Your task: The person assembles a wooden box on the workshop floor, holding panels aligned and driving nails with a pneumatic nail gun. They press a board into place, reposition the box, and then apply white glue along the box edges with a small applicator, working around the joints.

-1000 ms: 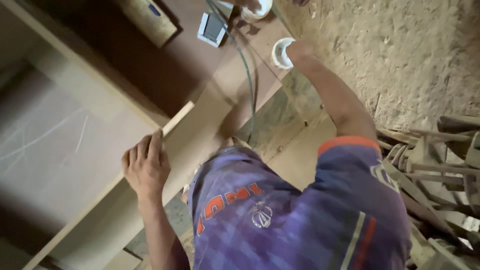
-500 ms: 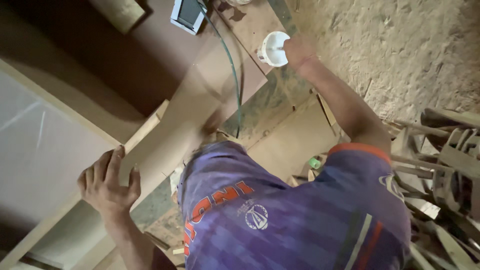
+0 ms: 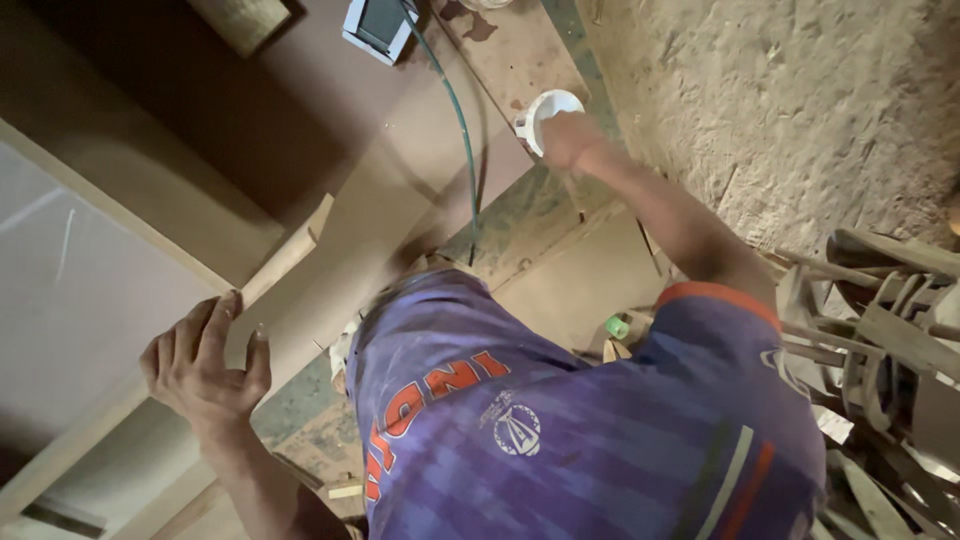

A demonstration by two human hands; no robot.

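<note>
- 2 hands are at work: the left hand (image 3: pixel 205 360) lies with fingers spread over the edge of a long wooden board (image 3: pixel 330 260), thumb hooked on its near side; the right hand (image 3: pixel 570 138) is curled onto the rim of a small white bowl (image 3: pixel 545 112).
- Board: it runs slantwise across the brown workbench (image 3: pixel 250 110), its far end near a green hose (image 3: pixel 462 140). It looks stiff and rather heavy for 1 hand; a grip on the long edge, as now, would likely steady it best.
- Bowl: it sits at the bench corner, just beside the rough plastered wall (image 3: pixel 780 110). It looks light, probably thin plastic; whether anything is in it cannot be told, so the rim seems the safe hold, kept level.
- Nearby: a grey boxlike device (image 3: pixel 378 25) at the hose's top end, and stacked wooden slats (image 3: pixel 880 330) well apart on the right.
</note>
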